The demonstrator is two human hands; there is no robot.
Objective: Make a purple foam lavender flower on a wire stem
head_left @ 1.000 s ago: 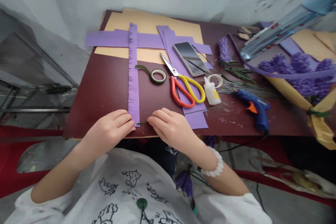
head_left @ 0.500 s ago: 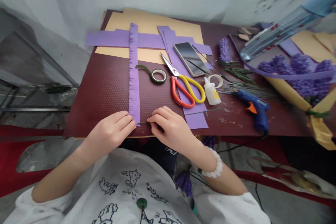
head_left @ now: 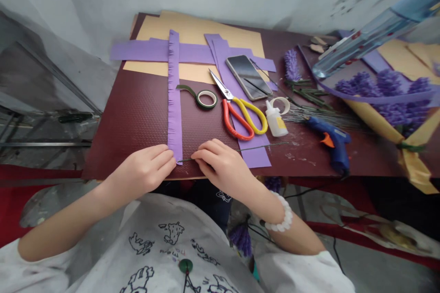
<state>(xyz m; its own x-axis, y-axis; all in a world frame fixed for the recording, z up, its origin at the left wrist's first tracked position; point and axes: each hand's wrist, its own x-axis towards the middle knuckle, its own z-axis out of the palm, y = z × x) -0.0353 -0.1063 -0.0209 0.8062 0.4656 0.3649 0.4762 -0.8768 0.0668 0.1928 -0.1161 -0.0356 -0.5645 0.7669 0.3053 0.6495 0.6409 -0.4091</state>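
A purple paper strip (head_left: 174, 114) with a fringed left edge lies lengthwise on the table, its near end by the front edge. My left hand (head_left: 151, 167) pinches that near end at its left corner. In the fingers of my right hand (head_left: 220, 165) is a thin green wire stem (head_left: 264, 145), which runs out to the right across another purple strip. The stem's left tip rests on the near end of the fringed strip. Beyond my hands lie scissors (head_left: 237, 109) with red and yellow handles and a roll of green floral tape (head_left: 206, 100), its loose end touching the fringed strip.
Right of the scissors are a phone (head_left: 248, 77), a glue bottle (head_left: 276, 120), a tape ring (head_left: 282, 104) and a blue glue gun (head_left: 332, 142). A wrapped purple bouquet (head_left: 387, 94) lies at the right. Tan paper (head_left: 147, 71) and purple strips (head_left: 137, 50) cover the back.
The view has shifted slightly. My left fingers have drawn back a little from the stem's tip; both hands otherwise keep their places.
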